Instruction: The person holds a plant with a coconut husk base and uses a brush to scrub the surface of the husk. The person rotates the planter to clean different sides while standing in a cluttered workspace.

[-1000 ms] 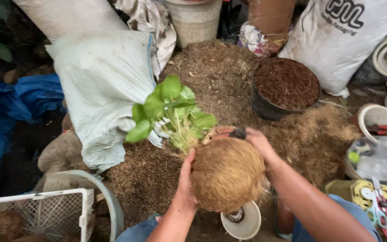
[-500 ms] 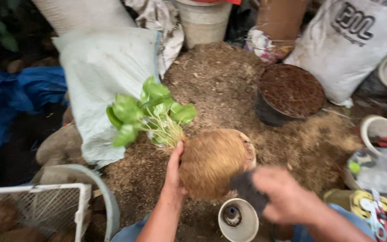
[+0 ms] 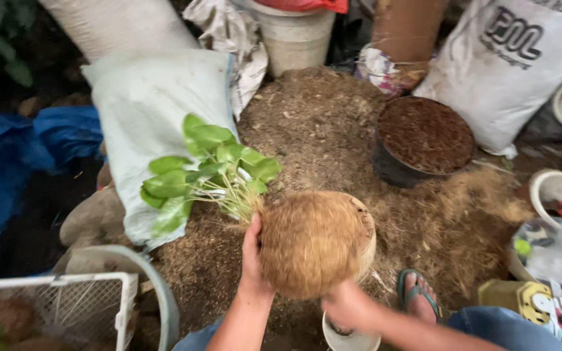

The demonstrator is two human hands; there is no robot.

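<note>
My left hand (image 3: 253, 260) is clamped on the coir-wrapped root ball (image 3: 313, 244), centre-bottom of frame, palm flat on its left flank w/ thumb up near where the stems come out. My right hand (image 3: 349, 305) sits under the ball's lower right edge, blurred; can't tell if that grip is closed on anything or just propping from below. The ball is tilted on its side, so the green leafy plant (image 3: 206, 172) pokes out toward the left-centre of frame, over the pale sack (image 3: 157, 110). Ball hangs just above the brown fibre heap (image 3: 320, 130) that fills the middle of frame; a white cup (image 3: 351, 339) sits right below my right hand at the bottom edge. Black pot of dark soil (image 3: 424, 140) is upper right, apart from the ball; my sandalled foot (image 3: 414, 292) is lower right, near it. To do this bit well, I reckon: keep the left palm spread wide so the fibre shell doesn't slump, press evenly and not hard near the stems, since they look thin and would prob. snap. Turn the ball w/ the lower hand in small shifts, and keep it over the heap so loose fibre drops there.
</note>
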